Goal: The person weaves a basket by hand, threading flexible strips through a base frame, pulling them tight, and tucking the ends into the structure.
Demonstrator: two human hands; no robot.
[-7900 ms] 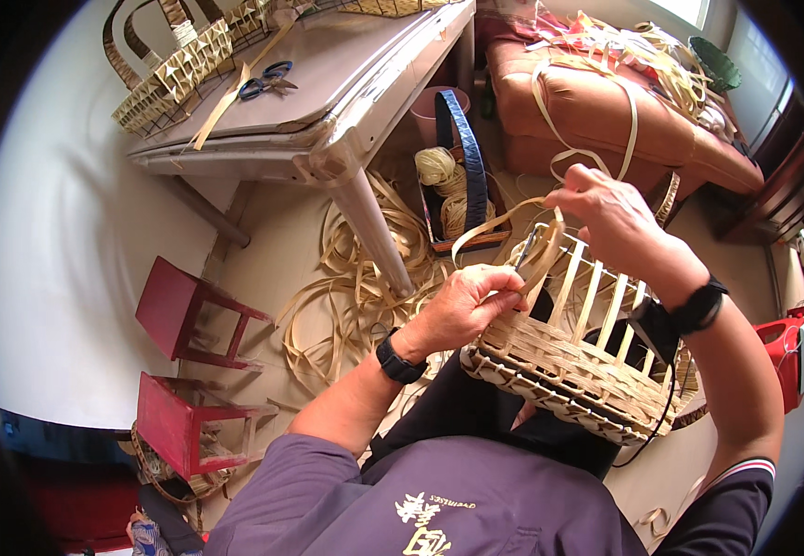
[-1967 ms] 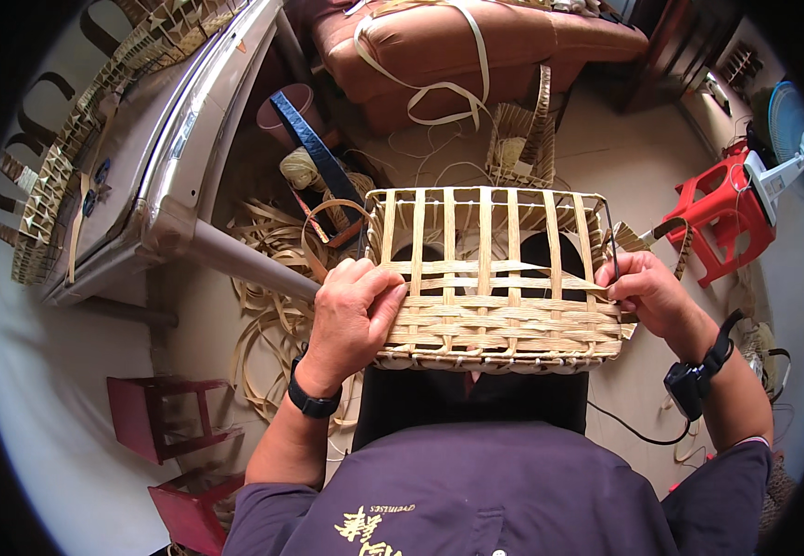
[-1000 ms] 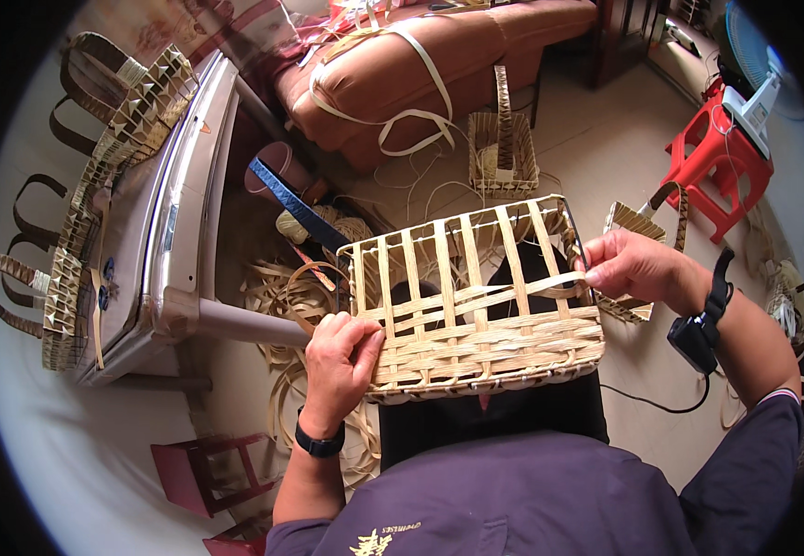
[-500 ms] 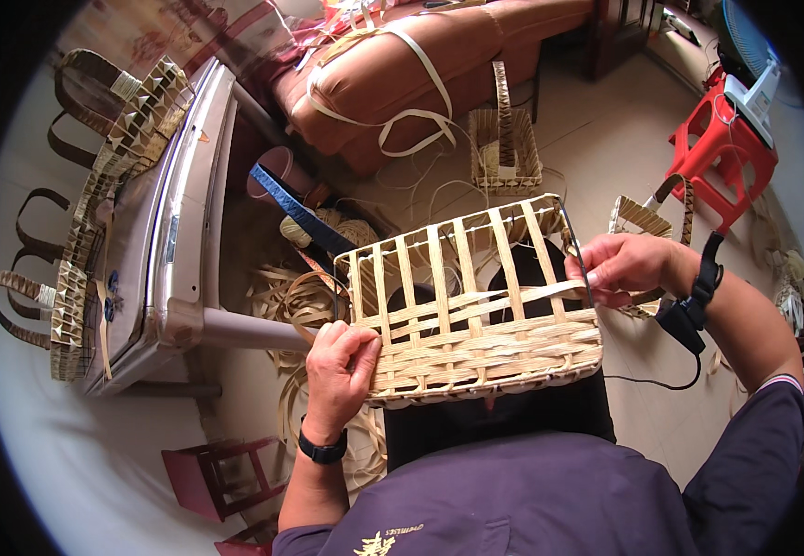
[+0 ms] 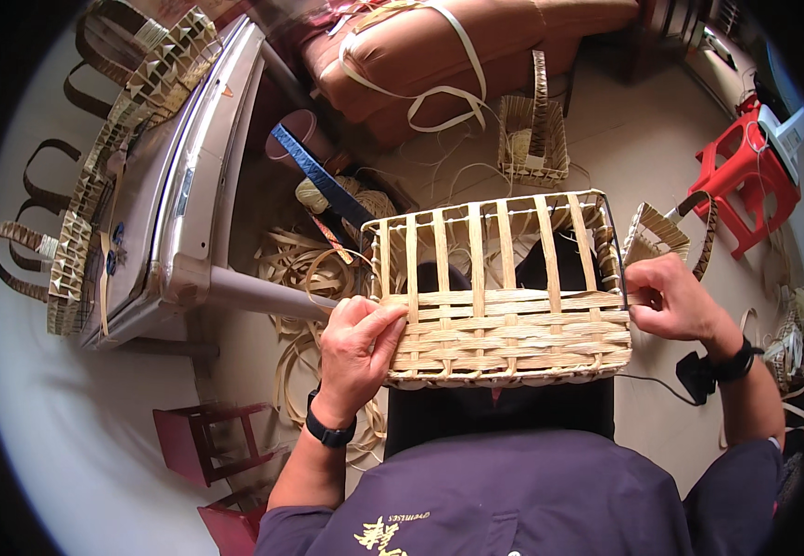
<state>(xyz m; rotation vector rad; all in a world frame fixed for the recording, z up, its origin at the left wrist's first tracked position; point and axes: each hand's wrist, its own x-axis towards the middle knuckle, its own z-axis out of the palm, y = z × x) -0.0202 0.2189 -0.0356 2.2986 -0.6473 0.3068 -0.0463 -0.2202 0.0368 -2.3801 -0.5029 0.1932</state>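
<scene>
A half-woven, straw-coloured basket (image 5: 513, 343) rests on its side across my lap. Its lower part is a tight weave of flat strips, and above that the upright bands stand with gaps between them. My left hand (image 5: 357, 357) pinches the basket's left edge, thumb and forefinger at the top of the weave. At the opposite edge, beside the dark frame wire, my right hand (image 5: 675, 301) is closed with curled fingers on the end of a weaving strip (image 5: 559, 301). That strip lies across the uprights along the top row; its end is hidden in the fingers.
Loose strips (image 5: 304, 264) lie heaped on the floor to the left, near a table (image 5: 175, 213) with handled baskets (image 5: 82, 236). Small baskets (image 5: 536, 167) stand ahead. A red stool (image 5: 749, 176) is at far right, a brown sofa (image 5: 531, 46) at the back.
The weaving strip, slack and slanting before, now lies straight and close against the woven rows. My right hand has moved lower along the basket's edge. The view has shifted slightly.
</scene>
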